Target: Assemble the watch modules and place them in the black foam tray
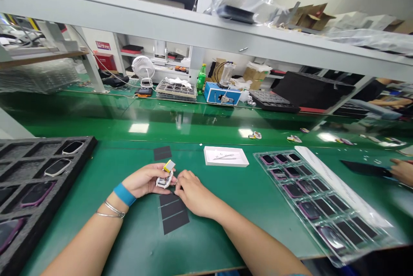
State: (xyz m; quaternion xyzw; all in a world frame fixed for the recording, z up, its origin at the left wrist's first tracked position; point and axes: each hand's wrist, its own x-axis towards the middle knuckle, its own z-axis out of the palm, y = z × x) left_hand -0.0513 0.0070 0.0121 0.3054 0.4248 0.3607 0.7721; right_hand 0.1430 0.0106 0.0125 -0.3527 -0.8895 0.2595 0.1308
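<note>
My left hand (146,180) is closed around a white smartwatch case (164,180). Its inside faces up, and a silver piece with a yellow edge (169,165) sticks up from it. Just to the right, my right hand (196,194) has its fingers pinched together close to the case; whatever is between them is hidden. Under both hands lies a clear strip with black rectangular films (174,213). A single black film (162,153) rests on the green bench a little farther off.
At left stands a black foam tray (77,168) with several watches. A white box lid (226,156) holds small thin items. On the right lies a clear plastic tray (277,190) of watch parts and black pieces. Another person's hand (402,172) is at far right. A conveyor belt (200,131) runs behind.
</note>
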